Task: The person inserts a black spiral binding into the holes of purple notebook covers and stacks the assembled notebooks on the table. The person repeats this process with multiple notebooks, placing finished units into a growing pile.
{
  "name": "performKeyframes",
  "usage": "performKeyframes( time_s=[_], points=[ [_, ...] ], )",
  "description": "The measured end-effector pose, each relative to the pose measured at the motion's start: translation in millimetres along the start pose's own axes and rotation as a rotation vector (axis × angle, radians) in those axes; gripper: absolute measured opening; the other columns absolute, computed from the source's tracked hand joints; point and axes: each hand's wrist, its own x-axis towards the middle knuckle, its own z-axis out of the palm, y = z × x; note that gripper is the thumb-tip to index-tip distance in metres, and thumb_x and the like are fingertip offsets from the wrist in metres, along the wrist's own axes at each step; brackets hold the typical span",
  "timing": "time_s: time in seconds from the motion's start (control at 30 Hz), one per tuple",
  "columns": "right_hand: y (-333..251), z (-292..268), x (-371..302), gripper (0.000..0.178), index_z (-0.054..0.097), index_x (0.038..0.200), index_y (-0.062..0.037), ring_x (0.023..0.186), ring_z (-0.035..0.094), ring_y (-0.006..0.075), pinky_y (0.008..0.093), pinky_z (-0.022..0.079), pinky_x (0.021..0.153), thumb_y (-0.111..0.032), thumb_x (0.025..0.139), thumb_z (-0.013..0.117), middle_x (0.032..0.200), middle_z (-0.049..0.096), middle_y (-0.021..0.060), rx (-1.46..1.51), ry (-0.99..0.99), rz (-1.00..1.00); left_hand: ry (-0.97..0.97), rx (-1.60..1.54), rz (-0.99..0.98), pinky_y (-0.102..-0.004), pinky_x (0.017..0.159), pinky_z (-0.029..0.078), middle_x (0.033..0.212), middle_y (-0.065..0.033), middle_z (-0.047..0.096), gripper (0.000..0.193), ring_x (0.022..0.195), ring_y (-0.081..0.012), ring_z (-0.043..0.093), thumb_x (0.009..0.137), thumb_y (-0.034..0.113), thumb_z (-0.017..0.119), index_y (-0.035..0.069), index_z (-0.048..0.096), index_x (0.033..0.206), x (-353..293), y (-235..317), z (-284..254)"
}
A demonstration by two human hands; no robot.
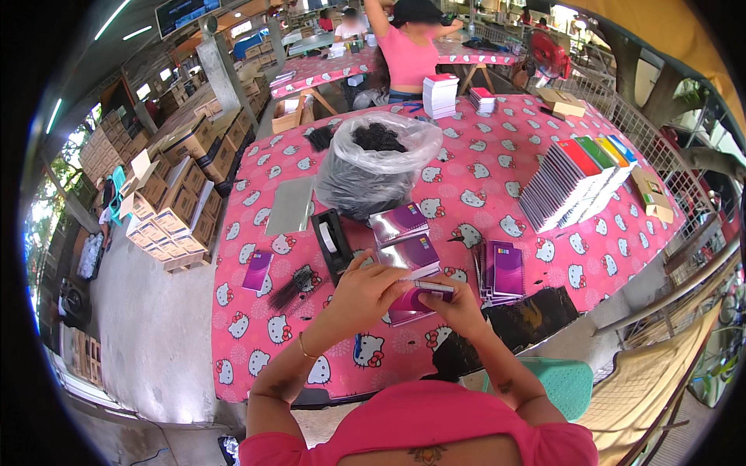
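Head view: purple notebook (pixel 411 298) held between both hands (pixel 365 293) (pixel 461 307).

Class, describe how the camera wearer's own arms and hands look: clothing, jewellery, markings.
Short, plain bright pink sleeves end above the elbows. The left hand and right hand are ungloved. A thin gold-coloured bracelet circles the left wrist. Each arm bears a small dark mark, apparently a tattoo, near the elbow.

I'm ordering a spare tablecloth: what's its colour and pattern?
Pink tablecloth, white cat-face print; head view.
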Motion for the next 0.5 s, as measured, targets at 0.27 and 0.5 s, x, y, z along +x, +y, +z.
performKeyframes(
  time_s=[0.27, 0.5],
  points=[
    [-7.0, -3.3, 1.3, 0.028, 0.068, 0.118, -0.0003, 0.084, 0.06, 0.0053, 0.0232, 0.05, 0.076, 0.0, 0.09, 0.067, 0.096, 0.071, 0.0021, -0.05, -0.041, -0.03, -0.099, -0.204, 0.11, -0.0436, 0.088, 0.048, 0.09, -0.0078, 0.07, 0.019, 0.085, -0.0284, 0.066, 0.094, 0.025, 0.066, 0.008, 0.069, 0.101, 9.9, -11.1, -4.2],
    [-9.9, -0.2, 0.3, 0.025, 0.068, 0.113, 0.0001, 0.081, 0.06, 0.0054, 0.0232, 0.049, 0.073, -0.003, 0.088, 0.07, 0.089, 0.069, 0.0013, -0.033, 0.024, -0.015, -0.183, -0.226, 0.024, -0.0422, 0.081, 0.049, 0.083, -0.0117, 0.066, 0.017, 0.081, -0.0313, 0.065, 0.094, 0.021, 0.066, 0.005, 0.065, 0.099, 14.6, -14.8, -6.1]
  ],
)
